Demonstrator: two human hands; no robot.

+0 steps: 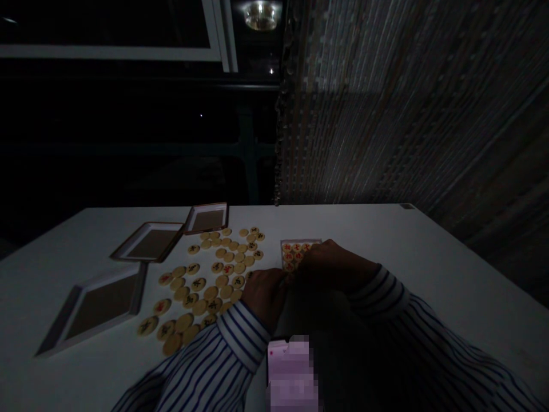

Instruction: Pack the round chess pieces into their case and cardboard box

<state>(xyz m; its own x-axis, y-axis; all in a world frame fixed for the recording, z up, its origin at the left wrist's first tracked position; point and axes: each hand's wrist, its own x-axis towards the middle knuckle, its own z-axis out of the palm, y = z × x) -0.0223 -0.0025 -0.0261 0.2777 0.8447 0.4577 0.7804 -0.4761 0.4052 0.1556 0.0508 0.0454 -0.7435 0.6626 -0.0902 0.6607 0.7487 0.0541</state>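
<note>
A small shallow box (281,252) stands on the table with round Chinese chess pieces (297,248) with red characters laid in rows inside it. My right hand (328,264) is bent over the box's near right part and covers some of the pieces. Close against it, at the box's near left corner, my left hand (265,292) has its fingers curled in. The fingertips of both hands meet around a small pale spot; dim light hides what they hold. Left of my hands, several wooden Chinese chess pieces (222,281) lie scattered, some showing black or red characters, others blank.
Three shallow open trays or lids stand at the left: a near one (136,289), a middle one (116,249) and a far one (227,213). A pink object (289,369), partly pixelated, lies at the front of the white table (412,252). A strand curtain (364,114) hangs behind.
</note>
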